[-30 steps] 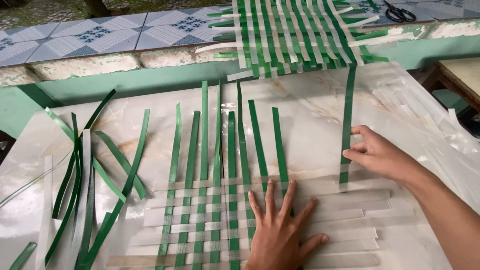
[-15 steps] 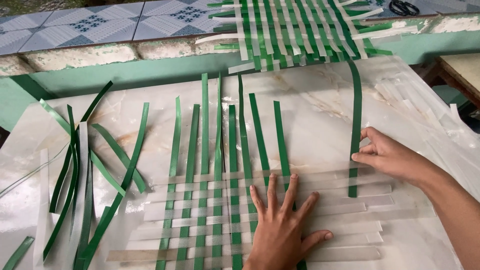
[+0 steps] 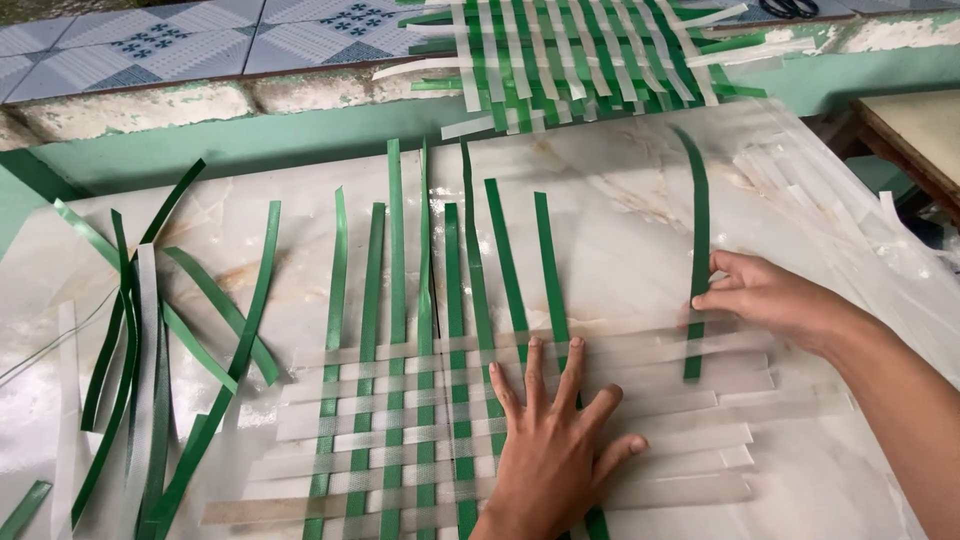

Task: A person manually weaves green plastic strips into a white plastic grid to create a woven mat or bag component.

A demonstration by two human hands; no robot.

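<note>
right hand (image 3: 775, 300) fingers pinching green strip (image 3: 697, 225) running lengthwise away, left hand (image 3: 555, 440) fingers spread flat on weave (image 3: 400, 420)

Bare marble table (image 3: 620, 190) lies open beyond the weave, loose green strips (image 3: 150, 330) crowding its left side.

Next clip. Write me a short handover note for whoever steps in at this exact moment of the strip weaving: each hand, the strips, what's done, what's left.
Left hand: flat, fingers spread, pressing on the woven mat on the marble table.
Right hand: fingertips pinching a single green strip, which stands apart to the right of the weave, across the clear strips.
Done: about eight green strips interlaced with the clear ones.
Left: this strip is not yet pushed in beside the others. Spare green strips lie at the table's left; a finished mat sits on the ledge.
</note>
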